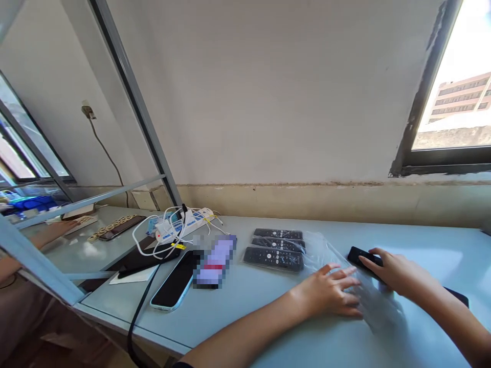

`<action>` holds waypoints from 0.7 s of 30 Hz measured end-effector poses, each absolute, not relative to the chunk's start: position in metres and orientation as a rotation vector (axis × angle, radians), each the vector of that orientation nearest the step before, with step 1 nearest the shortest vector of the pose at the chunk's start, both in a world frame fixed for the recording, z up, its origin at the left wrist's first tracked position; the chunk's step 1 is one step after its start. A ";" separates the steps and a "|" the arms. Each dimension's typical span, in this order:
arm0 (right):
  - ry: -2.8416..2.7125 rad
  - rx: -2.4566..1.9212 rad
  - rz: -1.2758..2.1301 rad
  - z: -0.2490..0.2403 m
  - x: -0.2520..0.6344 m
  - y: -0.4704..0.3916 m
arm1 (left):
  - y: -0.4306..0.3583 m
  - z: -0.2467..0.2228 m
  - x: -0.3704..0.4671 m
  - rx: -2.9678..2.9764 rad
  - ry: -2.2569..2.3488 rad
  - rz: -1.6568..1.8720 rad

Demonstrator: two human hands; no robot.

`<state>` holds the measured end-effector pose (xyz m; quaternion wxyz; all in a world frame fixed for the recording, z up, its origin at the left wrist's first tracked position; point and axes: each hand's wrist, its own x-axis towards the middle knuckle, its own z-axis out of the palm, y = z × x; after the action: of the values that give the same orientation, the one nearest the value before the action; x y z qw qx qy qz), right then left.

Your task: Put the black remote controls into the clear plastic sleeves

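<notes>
My right hand (391,271) grips a black remote control (358,255) lying low over the table, its buttons not visible. Fingers spread, my left hand (330,294) rests on a clear plastic bag (379,306) just left of it. Beyond my left hand, three dark remote controls (273,258) lie side by side in clear plastic wrapping, buttons up. Part of another dark flat object (457,296) shows from behind my right forearm; what it is I cannot tell.
Left of the remotes lie a phone (174,281), a blurred-out purple item (215,261) and a power strip (195,220) with tangled white cables. A black cable (140,312) hangs over the table edge. Past a metal frame (134,97), another person's arm (53,235) rests on a table.
</notes>
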<state>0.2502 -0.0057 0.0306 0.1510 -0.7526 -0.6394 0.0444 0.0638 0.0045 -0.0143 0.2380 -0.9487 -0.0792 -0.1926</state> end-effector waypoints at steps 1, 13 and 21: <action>-1.831 -2.170 0.194 0.028 0.251 -0.002 | 0.002 -0.015 0.064 -2.614 -0.211 -0.533; -1.624 -2.435 0.213 0.047 0.268 -0.007 | 0.009 0.021 0.030 -2.809 -1.139 -1.873; -1.583 -2.473 0.491 0.038 0.277 -0.003 | 0.051 0.047 -0.012 -1.496 -1.722 -3.036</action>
<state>0.2771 -0.0031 0.0379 0.0824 -0.8279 -0.5299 0.1644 -0.0123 0.0509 0.0472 -0.3220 -0.3730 -0.4294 -0.7568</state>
